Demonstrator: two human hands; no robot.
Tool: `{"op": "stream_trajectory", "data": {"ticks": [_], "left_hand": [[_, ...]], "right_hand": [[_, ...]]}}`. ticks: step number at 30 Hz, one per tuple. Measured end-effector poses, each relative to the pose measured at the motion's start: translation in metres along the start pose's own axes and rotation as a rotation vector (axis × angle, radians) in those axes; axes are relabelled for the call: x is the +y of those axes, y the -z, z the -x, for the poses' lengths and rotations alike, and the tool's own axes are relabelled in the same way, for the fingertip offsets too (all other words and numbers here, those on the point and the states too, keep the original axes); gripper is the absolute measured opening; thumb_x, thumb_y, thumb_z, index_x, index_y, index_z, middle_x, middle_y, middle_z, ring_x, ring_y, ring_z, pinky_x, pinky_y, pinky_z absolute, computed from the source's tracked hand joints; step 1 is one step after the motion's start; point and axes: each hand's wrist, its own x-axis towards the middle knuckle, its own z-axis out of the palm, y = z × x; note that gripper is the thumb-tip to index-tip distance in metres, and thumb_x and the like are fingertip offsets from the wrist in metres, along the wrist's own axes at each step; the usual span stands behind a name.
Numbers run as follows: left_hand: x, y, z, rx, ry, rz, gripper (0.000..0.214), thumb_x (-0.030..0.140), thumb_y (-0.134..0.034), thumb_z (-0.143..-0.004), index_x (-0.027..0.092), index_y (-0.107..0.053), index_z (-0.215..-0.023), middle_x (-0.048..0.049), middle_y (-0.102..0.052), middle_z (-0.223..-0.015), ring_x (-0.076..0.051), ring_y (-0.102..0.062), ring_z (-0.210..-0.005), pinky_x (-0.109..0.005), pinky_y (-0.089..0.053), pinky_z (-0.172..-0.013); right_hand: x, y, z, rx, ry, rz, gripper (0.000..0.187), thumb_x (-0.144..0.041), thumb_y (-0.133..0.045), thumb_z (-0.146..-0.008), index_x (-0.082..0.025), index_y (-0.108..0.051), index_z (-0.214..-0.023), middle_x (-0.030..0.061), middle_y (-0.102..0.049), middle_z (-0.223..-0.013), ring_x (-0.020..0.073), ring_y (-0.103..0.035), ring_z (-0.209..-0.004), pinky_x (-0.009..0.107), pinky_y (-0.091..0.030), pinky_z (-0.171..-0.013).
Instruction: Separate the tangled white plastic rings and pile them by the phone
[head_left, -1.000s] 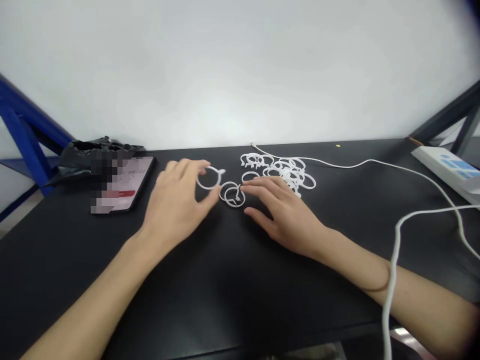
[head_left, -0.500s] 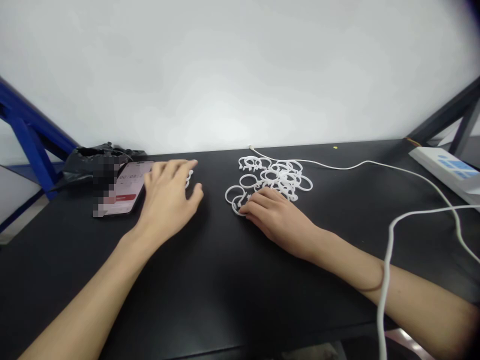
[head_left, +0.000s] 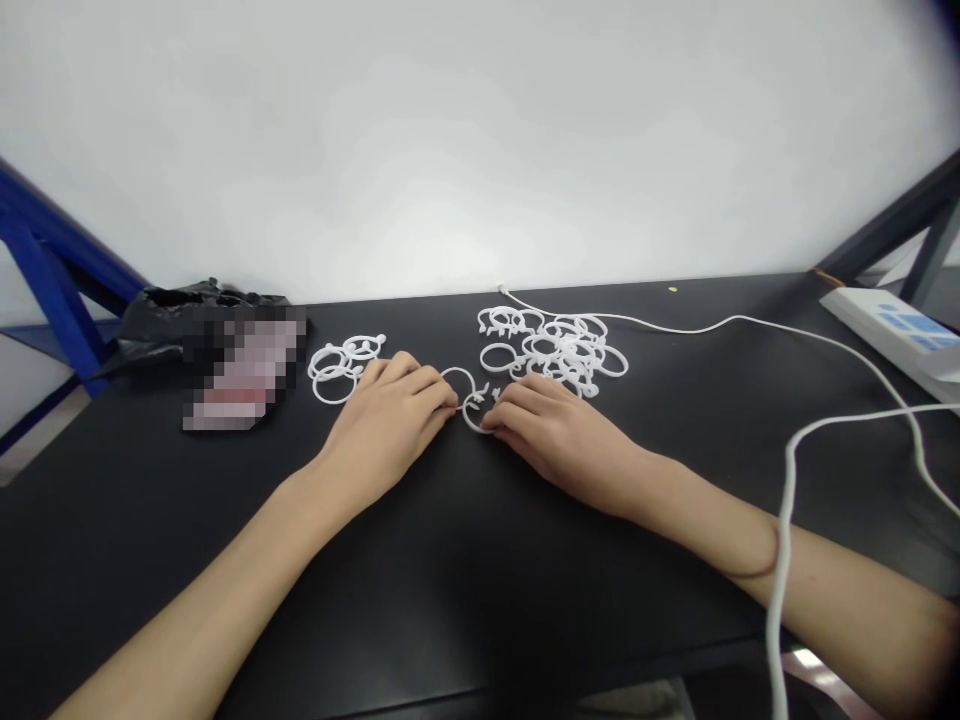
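Note:
My left hand (head_left: 394,415) has its fingertips closed on the edge of a thin white plastic ring (head_left: 459,371) lying on the black table. Close beside it, my right hand (head_left: 544,425) pinches the lower rim of another white plastic ring (head_left: 469,418), which has small tabs on it. These two rings touch or overlap; I cannot tell which. Just beyond my right hand lies a tangled pile of white plastic rings (head_left: 574,350). A smaller group of similar rings (head_left: 330,385) rests past the left hand's fingers.
A partly pixelated phone (head_left: 247,375) and a crumpled black plastic bag (head_left: 161,320) lie at the left. A white cable (head_left: 660,329) runs along the back and down the right side, crossing over my right forearm. At the far right stands a white box-like device (head_left: 885,330).
My left hand has moved right, from beside the phone to the ring near my right hand, and its fingers have closed. The small group of rings is uncovered. My right hand stays put.

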Motion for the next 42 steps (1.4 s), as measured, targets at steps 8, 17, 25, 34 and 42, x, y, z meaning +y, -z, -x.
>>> {"op": "stream_trajectory", "data": {"ticks": [8, 17, 25, 34, 42], "left_hand": [[-0.005, 0.004, 0.002, -0.003, 0.039, -0.107, 0.017, 0.024, -0.049, -0.096, 0.022, -0.064, -0.089, -0.0048, -0.069, -0.089, -0.026, -0.053, -0.088, -0.044, -0.043, -0.080], [-0.002, 0.008, 0.000, 0.066, 0.120, 0.119, 0.018, 0.026, -0.050, -0.096, 0.022, -0.066, -0.103, -0.0047, -0.070, -0.103, -0.025, -0.057, -0.098, -0.045, -0.044, -0.093], [0.026, 0.019, -0.006, 0.048, 0.534, 0.609, 0.023, 0.044, -0.057, -0.093, 0.028, -0.069, -0.103, 0.0027, -0.075, -0.092, -0.017, -0.068, -0.083, -0.028, -0.048, -0.068], [0.027, 0.019, -0.004, 0.120, 0.437, 0.503, 0.015, 0.034, -0.058, -0.093, 0.028, -0.071, -0.096, 0.0041, -0.070, -0.075, -0.015, -0.064, -0.072, -0.027, -0.045, -0.063], [0.026, 0.010, -0.003, 0.233, 0.147, 0.250, 0.018, 0.022, -0.053, -0.095, 0.020, -0.070, -0.098, 0.0009, -0.068, -0.074, -0.017, -0.058, -0.073, -0.035, -0.043, -0.074]], "right_hand": [[-0.006, 0.006, -0.004, 0.002, -0.058, -0.041, 0.021, -0.018, -0.047, -0.098, -0.011, -0.066, -0.101, 0.0109, -0.063, -0.089, 0.0214, -0.054, -0.085, 0.036, -0.050, -0.079], [-0.004, 0.009, -0.002, 0.144, -0.003, 0.037, 0.018, -0.014, -0.049, -0.097, -0.013, -0.067, -0.101, 0.0102, -0.066, -0.092, 0.0205, -0.052, -0.087, 0.035, -0.051, -0.080], [-0.006, 0.013, -0.002, 0.289, 0.113, 0.137, 0.016, -0.009, -0.055, -0.094, -0.014, -0.067, -0.104, 0.0089, -0.069, -0.094, 0.0198, -0.053, -0.084, 0.035, -0.050, -0.074], [-0.007, 0.012, -0.001, 0.401, -0.122, -0.151, 0.033, -0.016, -0.058, -0.092, -0.012, -0.057, -0.125, 0.0133, -0.059, -0.113, 0.0180, -0.059, -0.104, 0.032, -0.053, -0.088], [-0.007, 0.011, -0.001, 0.257, -0.073, -0.413, 0.022, -0.011, -0.055, -0.094, -0.014, -0.062, -0.114, 0.0057, -0.068, -0.097, 0.0111, -0.065, -0.086, 0.023, -0.053, -0.078]]}}
